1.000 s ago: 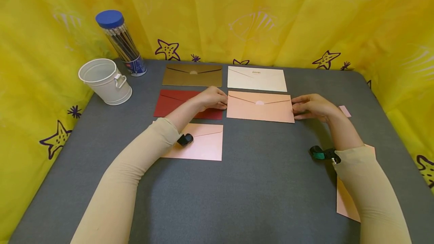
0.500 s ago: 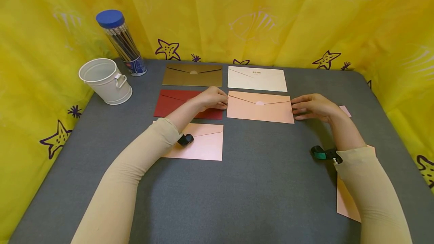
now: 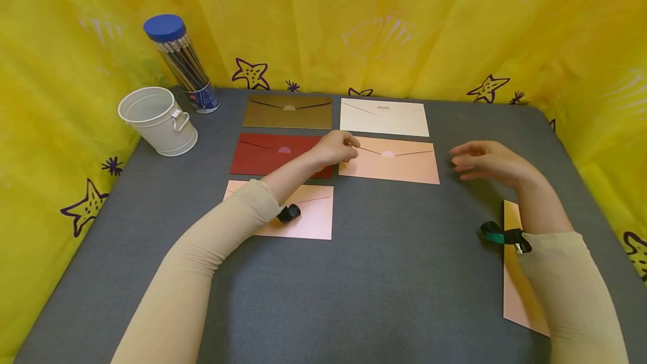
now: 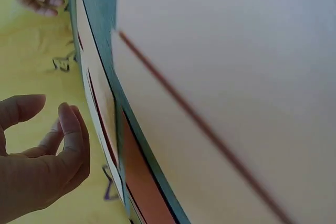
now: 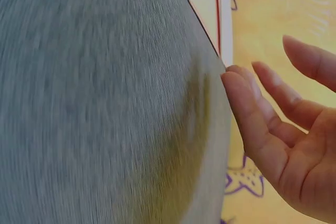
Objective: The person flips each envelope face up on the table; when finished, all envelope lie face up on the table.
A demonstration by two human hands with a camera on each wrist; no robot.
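Note:
My left hand hovers over the left end of a peach envelope, its fingers loosely bent. In the left wrist view a gap shows between that hand's thumb and fingers, with nothing in it. Under the left forearm lie a red envelope and a pale pink envelope, each partly covered. My right hand stands off the peach envelope's right edge, fingers relaxed and holding nothing. The right wrist view shows its fingers spread above the grey tabletop.
A gold-brown envelope and a cream one form the back row. Another peach envelope lies partly beneath the right forearm. At back left stand a white bucket and a blue-lidded jar of pencils. Yellow cloth borders the table.
My right hand has drawn away to the right from the peach envelope's edge. My left hand has shifted right, from beside that envelope to over its left end. The envelopes lie as before.

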